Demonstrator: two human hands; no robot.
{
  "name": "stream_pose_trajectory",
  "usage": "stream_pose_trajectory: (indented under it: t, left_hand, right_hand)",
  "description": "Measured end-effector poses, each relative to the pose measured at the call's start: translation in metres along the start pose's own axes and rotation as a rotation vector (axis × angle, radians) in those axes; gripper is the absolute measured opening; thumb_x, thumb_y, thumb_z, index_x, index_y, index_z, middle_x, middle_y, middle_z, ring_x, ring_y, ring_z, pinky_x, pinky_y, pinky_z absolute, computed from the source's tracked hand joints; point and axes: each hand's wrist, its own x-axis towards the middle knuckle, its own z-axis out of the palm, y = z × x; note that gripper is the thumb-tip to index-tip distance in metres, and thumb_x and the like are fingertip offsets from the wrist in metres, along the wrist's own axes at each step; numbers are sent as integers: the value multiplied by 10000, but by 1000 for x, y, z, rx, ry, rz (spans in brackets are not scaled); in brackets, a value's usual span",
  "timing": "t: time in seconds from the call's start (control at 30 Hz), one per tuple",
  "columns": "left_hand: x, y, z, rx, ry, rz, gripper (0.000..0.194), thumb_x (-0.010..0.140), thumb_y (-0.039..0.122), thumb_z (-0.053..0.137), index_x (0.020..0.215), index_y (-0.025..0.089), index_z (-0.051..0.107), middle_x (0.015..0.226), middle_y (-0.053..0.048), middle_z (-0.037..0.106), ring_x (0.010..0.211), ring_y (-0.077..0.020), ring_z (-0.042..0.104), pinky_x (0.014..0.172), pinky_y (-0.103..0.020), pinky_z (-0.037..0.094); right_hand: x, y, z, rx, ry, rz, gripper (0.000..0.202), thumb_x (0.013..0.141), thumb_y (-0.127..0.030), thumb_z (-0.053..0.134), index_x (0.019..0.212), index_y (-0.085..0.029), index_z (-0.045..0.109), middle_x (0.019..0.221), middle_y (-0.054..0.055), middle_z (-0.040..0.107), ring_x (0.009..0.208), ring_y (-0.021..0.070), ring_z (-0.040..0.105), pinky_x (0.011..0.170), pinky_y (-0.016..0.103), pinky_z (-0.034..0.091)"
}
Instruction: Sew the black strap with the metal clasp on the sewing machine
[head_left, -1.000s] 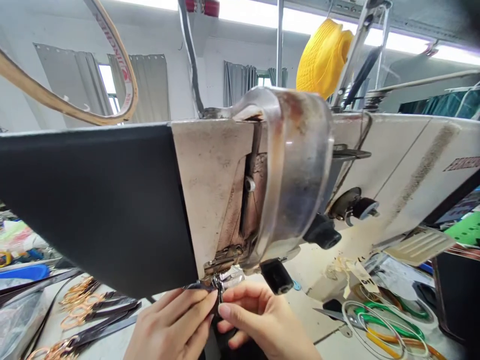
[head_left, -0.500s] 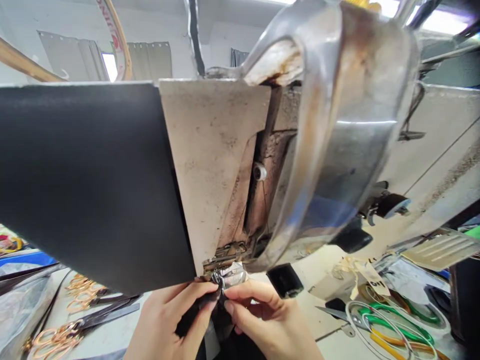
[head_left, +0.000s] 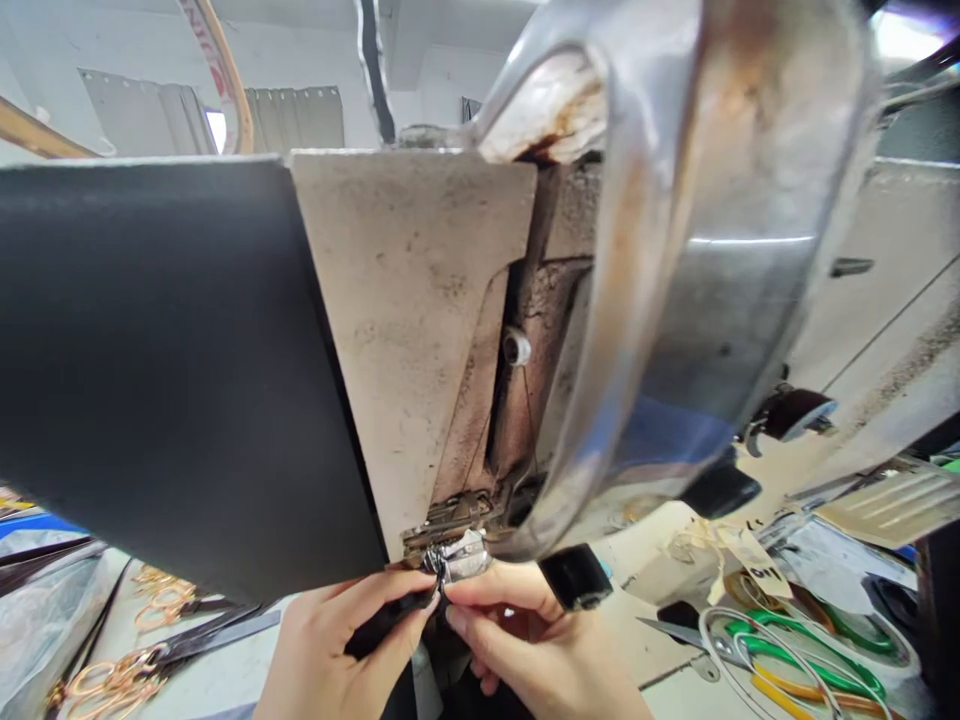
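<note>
A worn cream sewing machine head (head_left: 409, 300) with a clear plastic guard (head_left: 675, 230) fills most of the view. Under its presser foot (head_left: 454, 555) lies a narrow black strap (head_left: 379, 625). My left hand (head_left: 337, 655) pinches the strap just left of the foot. My right hand (head_left: 525, 650) pinches it from the right, fingertips almost touching those of the left. The strap runs down between both hands and out of view.
A large black panel (head_left: 165, 360) covers the left half. On the table at the left lie black straps with copper rings (head_left: 120, 675). At the right are scissors (head_left: 675, 630), green and orange loops (head_left: 795, 660) and a paper tag (head_left: 750, 565).
My head has moved closer to the machine, so it looms larger. Both hands have stayed at the presser foot, and the black strap now shows more clearly in my left fingers.
</note>
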Motion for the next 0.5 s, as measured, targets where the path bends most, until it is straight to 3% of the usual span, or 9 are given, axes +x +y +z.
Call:
stream_pose_trajectory:
  t: [0.13,0.2,0.37,0.5]
  left_hand:
    - [0,2,0,95,4,43,199,854,240,713,1016,354,697,964,125,783,826,-85,763,779,-100,573]
    - [1,2,-1,147,0,89,165,889,240,662,1026,330,679,951,100,780,829,-95,762,765,-120,583]
    - [-2,-2,0,334,9,233,184,929,235,587,1093,294,644,974,61,767,854,-139,757,750,-247,620]
    - [-6,-4,3,360,18,235,221,923,206,588,1121,298,622,985,69,757,865,-131,746,768,-265,607]
  right_hand:
    - [9,2,-7,-47,-187,105,528,744,-701,748,719,-174,717,448,-58,495,365,27,382,397,156,268]
    - [12,0,-7,-71,-181,107,536,758,-690,741,642,-175,647,415,-90,370,358,17,270,386,183,179]
    - [13,-5,-5,-127,-122,78,523,703,-689,759,664,-175,670,517,-72,388,424,43,272,405,227,171]
    - [13,-6,-3,-135,-116,63,507,704,-663,757,628,-176,636,437,-82,321,419,61,265,411,240,165]
